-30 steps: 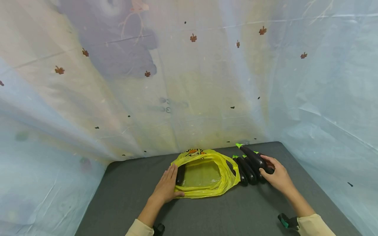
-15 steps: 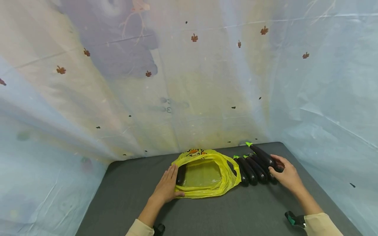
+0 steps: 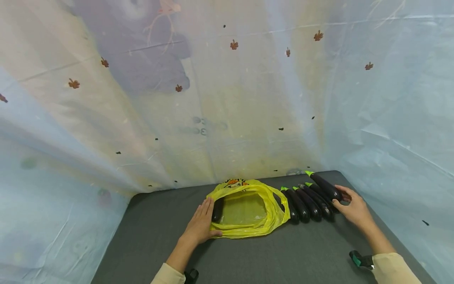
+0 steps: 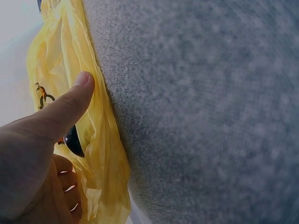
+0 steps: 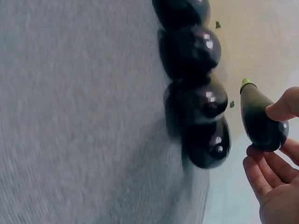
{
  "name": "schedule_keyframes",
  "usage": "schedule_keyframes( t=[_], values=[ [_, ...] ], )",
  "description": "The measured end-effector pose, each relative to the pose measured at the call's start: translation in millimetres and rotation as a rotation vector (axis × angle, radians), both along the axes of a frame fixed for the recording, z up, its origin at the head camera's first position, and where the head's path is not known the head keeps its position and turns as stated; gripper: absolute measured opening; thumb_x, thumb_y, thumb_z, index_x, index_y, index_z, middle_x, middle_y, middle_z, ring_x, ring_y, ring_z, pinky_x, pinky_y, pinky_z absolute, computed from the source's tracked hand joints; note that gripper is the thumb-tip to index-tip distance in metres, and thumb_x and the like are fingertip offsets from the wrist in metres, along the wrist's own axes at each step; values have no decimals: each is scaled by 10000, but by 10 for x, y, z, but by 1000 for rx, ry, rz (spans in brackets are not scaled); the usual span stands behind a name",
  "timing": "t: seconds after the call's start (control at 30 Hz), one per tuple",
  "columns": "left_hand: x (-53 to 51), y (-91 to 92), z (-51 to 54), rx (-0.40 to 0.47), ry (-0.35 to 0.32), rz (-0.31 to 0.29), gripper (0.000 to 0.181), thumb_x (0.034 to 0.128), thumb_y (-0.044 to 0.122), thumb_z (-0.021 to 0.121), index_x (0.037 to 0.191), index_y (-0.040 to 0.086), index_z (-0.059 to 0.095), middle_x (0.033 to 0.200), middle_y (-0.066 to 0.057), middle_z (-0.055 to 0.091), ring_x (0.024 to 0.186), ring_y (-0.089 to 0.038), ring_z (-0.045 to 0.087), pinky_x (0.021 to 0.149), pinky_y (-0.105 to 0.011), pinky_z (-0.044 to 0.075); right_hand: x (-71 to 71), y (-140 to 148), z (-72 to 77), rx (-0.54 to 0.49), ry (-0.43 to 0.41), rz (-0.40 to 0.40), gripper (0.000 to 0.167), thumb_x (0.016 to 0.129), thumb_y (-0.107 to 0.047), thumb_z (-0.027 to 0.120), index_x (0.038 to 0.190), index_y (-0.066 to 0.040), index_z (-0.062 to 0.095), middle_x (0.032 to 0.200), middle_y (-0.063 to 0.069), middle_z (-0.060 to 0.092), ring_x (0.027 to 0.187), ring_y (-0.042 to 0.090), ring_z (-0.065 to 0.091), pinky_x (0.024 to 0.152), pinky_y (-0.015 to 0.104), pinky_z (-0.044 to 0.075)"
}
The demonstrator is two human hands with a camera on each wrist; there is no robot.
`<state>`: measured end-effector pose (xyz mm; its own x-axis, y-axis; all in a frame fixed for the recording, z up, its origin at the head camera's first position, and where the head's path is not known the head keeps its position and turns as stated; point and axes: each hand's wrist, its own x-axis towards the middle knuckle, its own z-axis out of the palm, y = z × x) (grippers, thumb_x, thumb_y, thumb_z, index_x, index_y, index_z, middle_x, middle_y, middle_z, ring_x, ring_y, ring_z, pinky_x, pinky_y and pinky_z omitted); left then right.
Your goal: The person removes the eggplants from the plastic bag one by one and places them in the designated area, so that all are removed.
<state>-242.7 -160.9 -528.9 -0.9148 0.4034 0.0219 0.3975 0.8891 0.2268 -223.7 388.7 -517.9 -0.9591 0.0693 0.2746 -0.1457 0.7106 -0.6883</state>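
In the head view, a yellow plastic bag lies with its mouth spread wide, and one dark eggplant shows inside at its left. My left hand rests along the bag's left rim, fingers straight and thumb out. The left wrist view shows that thumb lying across the yellow bag. My right hand grips the lower end of a dark purple eggplant, its green stem pointing up and left. In the right wrist view the held eggplant is apart from the row of eggplants.
Several eggplants lie side by side right of the bag, stems toward the back. All rest on a grey table. A patterned plastic sheet rises behind the table's far edge and along both sides.
My right hand has moved right with the eggplant it holds, away from the bag and past the row, where more eggplants now show. The left hand and the bag stay in place.
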Motion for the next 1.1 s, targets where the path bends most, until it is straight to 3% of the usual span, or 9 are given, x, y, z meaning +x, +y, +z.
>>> schedule_keyframes(
  t=[0.27,0.77,1.1],
  values=[
    [4,9,8,1,-12,4,1235,869,536,872,1703,-35,162,1774,-236,144,1640,-401,178,1322,-551,217,-37,218,-59,-5,-71,3,611,1088,-178,649,1576,105,413,1486,453,441,1275,644,528,927,732,530],
    [-11,21,10,-5,-10,1,1215,879,527,867,1701,-35,171,1775,-235,141,1640,-403,176,1322,-555,211,-56,379,-163,56,-76,-83,589,1050,-141,671,1501,168,451,1358,479,537,1181,634,593,898,721,536],
    [-1,23,11,-3,-21,4,1213,884,528,863,1704,-29,165,1776,-231,137,1642,-399,170,1326,-550,205,-31,452,-252,71,-141,-54,607,1060,-154,658,1510,181,425,1356,477,548,1197,620,595,887,688,560]
  ],
)
